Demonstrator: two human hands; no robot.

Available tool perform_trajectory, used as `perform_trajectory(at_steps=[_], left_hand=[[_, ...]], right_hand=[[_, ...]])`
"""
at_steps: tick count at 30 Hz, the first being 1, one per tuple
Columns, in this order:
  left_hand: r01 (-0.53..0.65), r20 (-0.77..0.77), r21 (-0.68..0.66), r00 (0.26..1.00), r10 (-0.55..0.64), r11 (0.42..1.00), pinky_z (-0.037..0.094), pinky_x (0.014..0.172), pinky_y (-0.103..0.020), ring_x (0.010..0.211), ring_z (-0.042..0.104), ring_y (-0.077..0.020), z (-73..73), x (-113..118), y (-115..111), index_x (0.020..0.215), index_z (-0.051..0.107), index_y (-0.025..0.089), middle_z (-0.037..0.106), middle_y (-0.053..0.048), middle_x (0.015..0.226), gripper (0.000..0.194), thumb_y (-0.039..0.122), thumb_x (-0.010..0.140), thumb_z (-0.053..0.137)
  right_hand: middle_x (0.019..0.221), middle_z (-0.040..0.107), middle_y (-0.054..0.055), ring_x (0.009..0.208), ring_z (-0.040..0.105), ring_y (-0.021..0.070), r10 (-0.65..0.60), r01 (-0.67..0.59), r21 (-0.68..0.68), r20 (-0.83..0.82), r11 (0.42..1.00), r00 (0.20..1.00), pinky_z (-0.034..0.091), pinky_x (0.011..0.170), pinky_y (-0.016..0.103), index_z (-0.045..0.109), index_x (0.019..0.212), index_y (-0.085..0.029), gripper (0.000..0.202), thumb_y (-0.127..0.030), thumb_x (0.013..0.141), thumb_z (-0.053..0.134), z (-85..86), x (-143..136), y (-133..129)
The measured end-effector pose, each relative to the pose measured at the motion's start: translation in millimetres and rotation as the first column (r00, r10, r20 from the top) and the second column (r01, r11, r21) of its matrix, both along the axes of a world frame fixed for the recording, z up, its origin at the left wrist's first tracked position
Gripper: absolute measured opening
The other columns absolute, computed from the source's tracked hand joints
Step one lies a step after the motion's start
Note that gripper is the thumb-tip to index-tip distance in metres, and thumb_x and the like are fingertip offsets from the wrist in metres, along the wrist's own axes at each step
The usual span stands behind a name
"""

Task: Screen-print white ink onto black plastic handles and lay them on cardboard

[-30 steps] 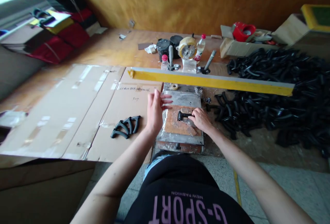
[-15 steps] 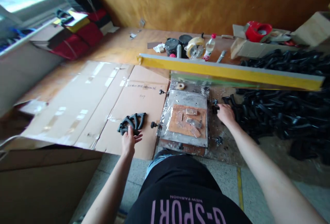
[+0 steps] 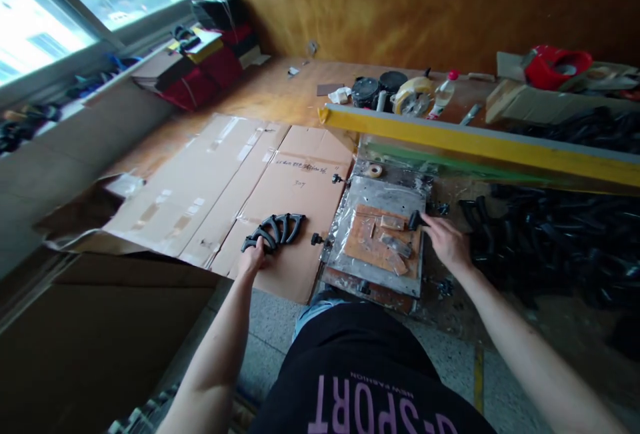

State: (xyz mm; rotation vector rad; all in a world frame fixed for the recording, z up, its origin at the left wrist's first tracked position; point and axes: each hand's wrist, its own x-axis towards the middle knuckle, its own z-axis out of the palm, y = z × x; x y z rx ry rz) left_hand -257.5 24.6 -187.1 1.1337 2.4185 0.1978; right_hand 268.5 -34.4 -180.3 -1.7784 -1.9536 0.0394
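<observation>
Holding a short-looking black part [image 3: 414, 220] in the fingers of the right hand [image 3: 449, 245], pinched, at the upper right corner of the orange-brown board [image 3: 356, 242]. Most of that part's length may be hidden by the viewing angle; can't tell whether it touches the board.

Left hand [image 3: 253, 259] is well apart from the right, over on the cardboard sheet [image 3: 293, 274]. Its fingers are at the near left end of a row of curved black parts [image 3: 284, 227], fanned out side by side. Can't tell if it's gripping one or just touching; fingers partly hidden.

Board lies on a grey metal plate [image 3: 373, 194], clear blocks [image 3: 393, 223] on top of it. Black knobs [image 3: 317, 239] stick out at the plate's left side. Small tape roll [image 3: 375, 171] sits just beyond the plate. Yellow bar [image 3: 450, 131] runs across behind the work area, off to the right edge of view. Big pile of black parts [image 3: 530, 247] right of the right hand. Capped bottle [image 3: 444, 95] and dark tubs [image 3: 365, 93] stand behind the bar.
</observation>
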Motion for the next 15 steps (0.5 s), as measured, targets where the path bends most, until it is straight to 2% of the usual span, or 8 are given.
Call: perform_trajectory(at_steps=[1, 3, 5, 7, 9, 12, 15], left_hand=[[-0.001, -0.018, 0.013, 1.000, 0.001, 1.000, 0.053, 0.062, -0.042, 0.066, 0.067, -0.0329, 1.0, 1, -2, 0.074, 0.062, 0.017, 0.063, -0.013, 0.055, 0.048, 0.053, 0.090, 0.035], [-0.013, -0.062, 0.066, 0.998, 0.017, 0.998, 0.052, 0.070, -0.046, 0.078, 0.068, -0.0353, 1.1, 5, -9, 0.081, 0.063, 0.015, 0.067, -0.017, 0.068, 0.047, 0.054, 0.088, 0.038], [-0.006, -0.116, 0.142, 0.993, 0.022, 0.990, 0.049, 0.082, -0.049, 0.095, 0.065, -0.0367, -1.2, 13, -18, 0.093, 0.064, 0.013, 0.069, -0.021, 0.090, 0.047, 0.054, 0.089, 0.040], [0.032, -0.154, 0.227, 0.988, 0.003, 0.973, 0.044, 0.095, -0.046, 0.113, 0.058, -0.0329, -5.1, 23, -27, 0.108, 0.062, 0.015, 0.064, -0.020, 0.115, 0.045, 0.051, 0.090, 0.042], [0.152, -0.199, 0.314, 0.976, -0.091, 0.937, 0.039, 0.104, -0.040, 0.124, 0.051, -0.0278, -9.1, 32, -33, 0.119, 0.059, 0.018, 0.057, -0.015, 0.132, 0.043, 0.047, 0.091, 0.045], [0.359, -0.301, 0.359, 0.918, -0.257, 0.862, 0.036, 0.107, -0.040, 0.125, 0.048, -0.0283, -12.9, 40, -37, 0.128, 0.058, 0.020, 0.053, -0.013, 0.140, 0.045, 0.043, 0.093, 0.044], [0.407, -0.331, 0.301, 0.893, -0.306, 0.862, 0.041, 0.101, -0.043, 0.124, 0.047, -0.0310, -12.6, 43, -34, 0.133, 0.057, 0.022, 0.053, -0.011, 0.142, 0.048, 0.045, 0.093, 0.043]], right_hand=[[0.109, 0.069, 0.008, 0.099, 0.061, 0.0209, 0.091, -0.091, -0.044, -0.003, 0.995, 0.996, 0.046, 0.089, 0.032, 0.064, 0.125, -0.022, 0.034, -0.029, 0.096, 0.046, 8.2, -18, 0], [0.105, 0.070, 0.006, 0.097, 0.060, 0.0199, 0.176, -0.173, -0.119, 0.012, 0.978, 0.984, 0.045, 0.089, 0.031, 0.069, 0.119, -0.025, 0.032, -0.027, 0.097, 0.045, 18.0, -50, 2], [0.099, 0.070, 0.006, 0.093, 0.059, 0.0203, 0.175, -0.165, -0.156, 0.052, 0.974, 0.983, 0.045, 0.085, 0.032, 0.072, 0.114, -0.026, 0.032, -0.025, 0.097, 0.044, 21.0, -70, 3], [0.098, 0.070, 0.007, 0.092, 0.057, 0.0214, 0.178, -0.161, -0.162, 0.096, 0.974, 0.979, 0.044, 0.083, 0.033, 0.072, 0.113, -0.026, 0.033, -0.022, 0.097, 0.044, 21.5, -79, 5], [0.101, 0.069, 0.008, 0.096, 0.055, 0.0236, 0.200, -0.179, -0.146, 0.141, 0.973, 0.970, 0.044, 0.083, 0.035, 0.073, 0.111, -0.025, 0.032, -0.021, 0.095, 0.045, 24.5, -83, 7], [0.110, 0.066, 0.010, 0.104, 0.052, 0.0277, 0.240, -0.224, -0.113, 0.160, 0.968, 0.957, 0.042, 0.087, 0.040, 0.075, 0.101, -0.023, 0.026, -0.025, 0.094, 0.050, 37.0, -98, 12], [0.106, 0.066, 0.010, 0.101, 0.053, 0.0254, 0.356, -0.349, -0.118, 0.039, 0.930, 0.934, 0.043, 0.090, 0.038, 0.072, 0.106, -0.021, 0.024, -0.026, 0.094, 0.052, 50.6, -143, 22]])
